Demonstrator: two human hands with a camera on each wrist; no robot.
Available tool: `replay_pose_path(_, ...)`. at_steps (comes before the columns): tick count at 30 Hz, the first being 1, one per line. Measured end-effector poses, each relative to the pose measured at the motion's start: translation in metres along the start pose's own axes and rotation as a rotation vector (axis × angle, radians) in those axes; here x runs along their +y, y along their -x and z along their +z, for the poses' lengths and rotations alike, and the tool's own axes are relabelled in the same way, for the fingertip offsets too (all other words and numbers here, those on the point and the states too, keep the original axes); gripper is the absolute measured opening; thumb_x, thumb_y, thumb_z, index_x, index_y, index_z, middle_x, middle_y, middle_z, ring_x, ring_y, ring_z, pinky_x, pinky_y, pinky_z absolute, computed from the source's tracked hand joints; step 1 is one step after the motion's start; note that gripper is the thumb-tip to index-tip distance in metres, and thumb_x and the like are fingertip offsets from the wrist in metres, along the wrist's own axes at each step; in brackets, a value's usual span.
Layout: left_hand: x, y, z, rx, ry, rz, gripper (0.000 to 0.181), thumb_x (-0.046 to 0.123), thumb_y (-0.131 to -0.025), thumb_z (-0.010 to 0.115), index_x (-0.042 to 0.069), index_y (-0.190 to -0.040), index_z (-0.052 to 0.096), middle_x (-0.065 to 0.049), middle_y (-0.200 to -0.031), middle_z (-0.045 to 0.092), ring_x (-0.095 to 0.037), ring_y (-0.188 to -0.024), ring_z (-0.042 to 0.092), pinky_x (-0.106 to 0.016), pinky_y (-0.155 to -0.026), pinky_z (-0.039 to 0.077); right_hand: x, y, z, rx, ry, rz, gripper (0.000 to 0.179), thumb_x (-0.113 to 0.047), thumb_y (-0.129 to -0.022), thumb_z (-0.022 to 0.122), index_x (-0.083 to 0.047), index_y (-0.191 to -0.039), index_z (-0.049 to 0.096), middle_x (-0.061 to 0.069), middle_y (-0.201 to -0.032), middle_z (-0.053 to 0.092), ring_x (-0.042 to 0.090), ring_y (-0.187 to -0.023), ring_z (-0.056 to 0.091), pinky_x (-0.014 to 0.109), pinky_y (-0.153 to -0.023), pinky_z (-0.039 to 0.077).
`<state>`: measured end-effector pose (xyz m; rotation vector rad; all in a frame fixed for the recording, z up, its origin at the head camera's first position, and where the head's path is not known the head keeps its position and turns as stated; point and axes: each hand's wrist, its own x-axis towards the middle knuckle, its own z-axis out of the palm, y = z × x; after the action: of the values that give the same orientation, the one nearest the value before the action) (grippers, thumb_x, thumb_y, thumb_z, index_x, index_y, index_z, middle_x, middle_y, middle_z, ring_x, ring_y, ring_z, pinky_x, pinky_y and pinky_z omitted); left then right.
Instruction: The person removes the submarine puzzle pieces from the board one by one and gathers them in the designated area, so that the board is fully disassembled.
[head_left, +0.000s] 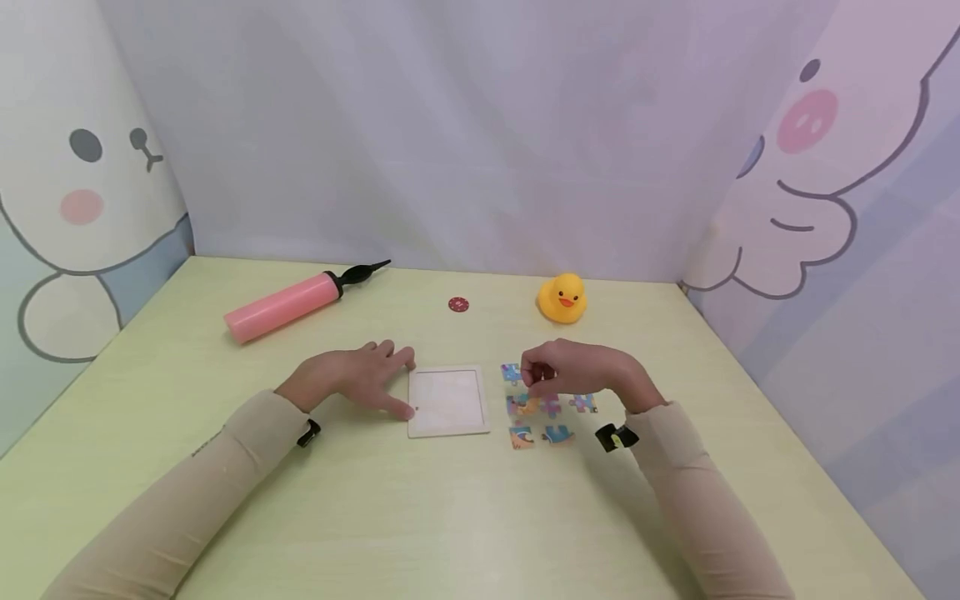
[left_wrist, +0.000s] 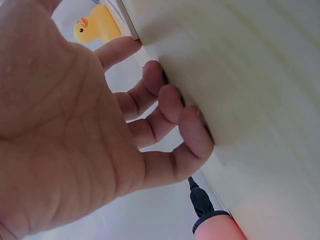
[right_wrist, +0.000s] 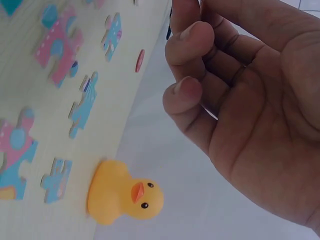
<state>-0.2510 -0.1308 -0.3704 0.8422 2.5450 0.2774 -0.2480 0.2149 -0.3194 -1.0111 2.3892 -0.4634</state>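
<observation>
A white, square puzzle tray (head_left: pixel 448 402) lies flat in the middle of the table. My left hand (head_left: pixel 367 379) is at its left side, thumb and index finger spread to touch the near and far left corners. In the left wrist view, the other fingers (left_wrist: pixel 196 135) bend loosely against the tabletop. Right of the tray, several colourful jigsaw pieces (head_left: pixel 558 435) lie spread out. Above them is my right hand (head_left: pixel 573 367), fingers curled and fingertips low over the left pieces. The right wrist view cuts off its thumb and index tips, so any piece between them is hidden.
A yellow rubber duck (head_left: pixel 562 300) sits behind the pieces. Behind the tray lies a round red chip (head_left: pixel 458 304). A pink hand pump (head_left: pixel 281 309) with a black nozzle rests at the back left. Printed curtains (head_left: pixel 480 150) enclose the table's back and sides.
</observation>
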Motion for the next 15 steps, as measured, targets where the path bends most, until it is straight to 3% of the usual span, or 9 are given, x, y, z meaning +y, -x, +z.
replay_pose_path(8,0.0,-0.001,0.0,0.002,0.004,0.01,0.075,0.063,-0.084,0.07,0.013,-0.132,0.042,-0.011,-0.107,0.045,-0.029,-0.098,0.047,-0.045,-0.081,0.042,0.022,0.029,0.001,-0.044,-0.012,0.121,0.012,-0.016,-0.097,0.066,-0.018,-0.088,0.059,-0.006,-0.077,0.053,0.01,-0.069,0.05,0.027,-0.065,0.042)
replay_pose_path(15,-0.002,0.0,0.0,-0.002,-0.007,0.015,0.077,0.065,-0.085,0.067,0.012,-0.133,0.041,-0.011,-0.108,0.045,-0.029,-0.099,0.046,-0.044,-0.082,0.041,0.032,0.047,0.003,-0.115,-0.027,0.178,0.014,-0.01,-0.094,0.068,-0.016,-0.085,0.059,-0.005,-0.076,0.051,0.01,-0.069,0.046,0.026,-0.066,0.039)
